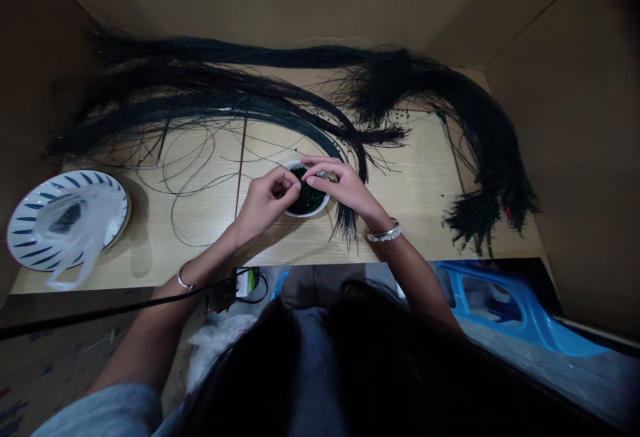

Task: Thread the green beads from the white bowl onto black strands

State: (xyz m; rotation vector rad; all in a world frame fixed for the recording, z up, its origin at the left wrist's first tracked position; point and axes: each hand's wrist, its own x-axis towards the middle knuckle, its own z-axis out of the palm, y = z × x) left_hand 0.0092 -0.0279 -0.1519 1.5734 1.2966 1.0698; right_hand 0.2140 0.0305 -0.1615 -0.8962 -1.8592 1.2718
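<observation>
A small white bowl (pixel 323 208) of tiny dark pieces, which look like beads (pixel 309 202), stands near the table's front edge. My left hand (pixel 267 200) is over the bowl's left side, thumb and fingertips pinched together. From the right, my right hand (pixel 343 187) reaches over the bowl, thumb and forefinger close together near the left fingertips, another finger stretched out above. Whatever is between the fingers of either hand is too small and dark to make out. A bundle of dark wire-like strands (pixel 345 220) passes behind my right hand, its ends fanned out beside the bowl.
More long dark strand bundles (pixel 280 57) lie along the back, and a thick one (pixel 493 124) curves down the right. Loose loops (pixel 193 160) spread at left. A striped plate (pixel 23 227) holds a plastic bag (pixel 83 224). Cardboard walls (pixel 565 124) surround the table; a blue stool (pixel 535 317) stands below right.
</observation>
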